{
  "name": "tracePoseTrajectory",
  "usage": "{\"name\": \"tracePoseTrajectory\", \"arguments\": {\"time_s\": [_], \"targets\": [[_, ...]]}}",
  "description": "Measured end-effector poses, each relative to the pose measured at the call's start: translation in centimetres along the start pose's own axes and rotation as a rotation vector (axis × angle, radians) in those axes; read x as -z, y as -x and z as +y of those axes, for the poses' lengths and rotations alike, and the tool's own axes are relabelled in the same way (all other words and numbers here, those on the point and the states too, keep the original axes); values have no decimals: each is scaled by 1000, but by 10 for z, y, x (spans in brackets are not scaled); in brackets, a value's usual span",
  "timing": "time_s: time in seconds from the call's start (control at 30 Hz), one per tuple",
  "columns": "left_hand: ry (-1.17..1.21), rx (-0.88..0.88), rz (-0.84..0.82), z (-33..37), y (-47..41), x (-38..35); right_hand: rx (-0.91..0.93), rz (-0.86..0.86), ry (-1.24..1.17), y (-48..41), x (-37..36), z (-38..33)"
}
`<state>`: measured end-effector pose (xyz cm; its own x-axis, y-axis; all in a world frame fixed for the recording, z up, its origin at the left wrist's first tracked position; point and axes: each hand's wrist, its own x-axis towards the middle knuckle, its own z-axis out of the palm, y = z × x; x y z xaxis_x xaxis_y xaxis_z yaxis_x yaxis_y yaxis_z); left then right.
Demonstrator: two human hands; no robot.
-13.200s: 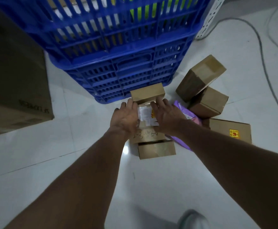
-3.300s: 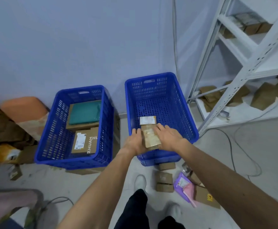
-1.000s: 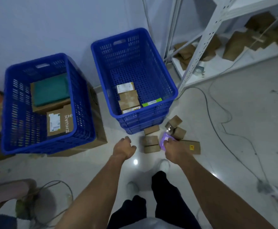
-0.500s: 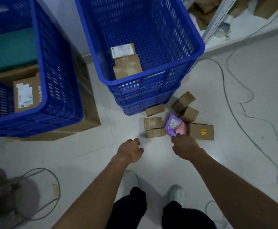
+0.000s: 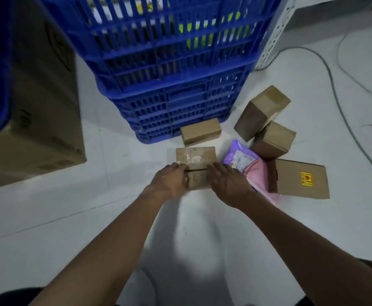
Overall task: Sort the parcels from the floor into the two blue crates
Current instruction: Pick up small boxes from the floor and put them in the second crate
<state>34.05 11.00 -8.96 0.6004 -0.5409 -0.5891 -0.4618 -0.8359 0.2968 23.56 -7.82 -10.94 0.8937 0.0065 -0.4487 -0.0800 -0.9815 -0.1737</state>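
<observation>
Head view: the person is bent much lower than a moment ago, so the floor (image 5: 313,228) looks close. Back then both hands hung in the air short of the parcels. Now the left hand (image 5: 169,182) and the right hand (image 5: 229,184) press on the two ends of the near small box (image 5: 197,181) in the middle of the frame. The fingers look mostly straight, and the box sits between them on the floor.

The far small box (image 5: 196,155) touches it just above. Another little box (image 5: 200,131) leans on the foot of the blue crate (image 5: 169,74), at the top middle. Right of the hands lie a purple mail bag (image 5: 240,160), a pink bag (image 5: 260,180) and a flat box with a yellow sticker (image 5: 299,177). None of these have moved. Two more brown boxes (image 5: 261,112) are piled above them. A big cardboard box (image 5: 37,107) fills the left.
</observation>
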Motion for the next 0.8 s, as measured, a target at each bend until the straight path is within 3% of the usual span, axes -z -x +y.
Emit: {"name": "tracePoseTrajectory", "arguments": {"time_s": [0.27, 0.4, 0.53, 0.8], "targets": [[-90, -58, 74, -9, -41, -34, 132, 70, 103, -38, -25, 9], [-105, -32, 47, -11, -41, -37, 64, -20, 21, -45, -19, 7], [-100, -12, -86, -11, -35, -43, -32, -280, -197, -46, -26, 11], [-4, 32, -132, -2, -36, -57, -59, -304, -230, -40, -34, 6]]}}
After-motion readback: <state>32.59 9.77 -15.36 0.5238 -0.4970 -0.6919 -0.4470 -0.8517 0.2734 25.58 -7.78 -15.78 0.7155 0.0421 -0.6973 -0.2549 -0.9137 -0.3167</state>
